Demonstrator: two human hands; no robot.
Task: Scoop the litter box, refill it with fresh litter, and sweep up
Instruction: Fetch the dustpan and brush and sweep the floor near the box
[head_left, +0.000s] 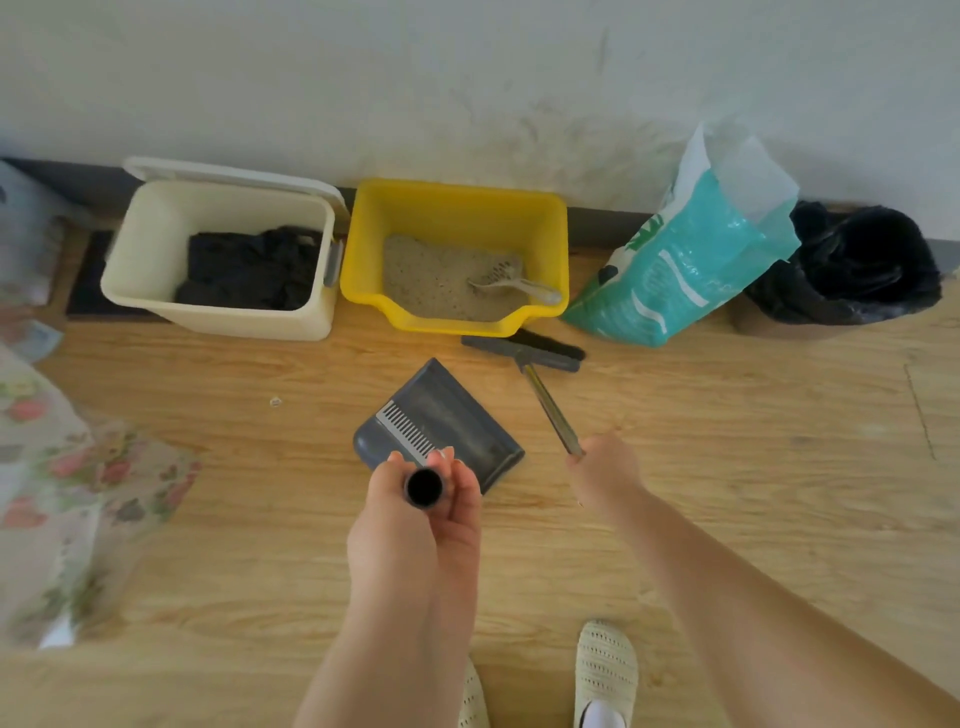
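A yellow litter box holding sandy litter and a grey scoop stands against the wall. Just in front of it a dark broom head rests on the wood floor. My right hand grips the broom's metal handle. A grey dustpan with a white comb lies on the floor below the box, and my left hand is closed around the top of its upright handle. A teal litter bag, open at the top, leans to the right of the box.
A cream bin with a black liner and raised lid stands left of the litter box. A black bag-lined bin sits at far right. Floral fabric covers the floor at left. A small crumb lies on the floor. My slippered feet are at the bottom.
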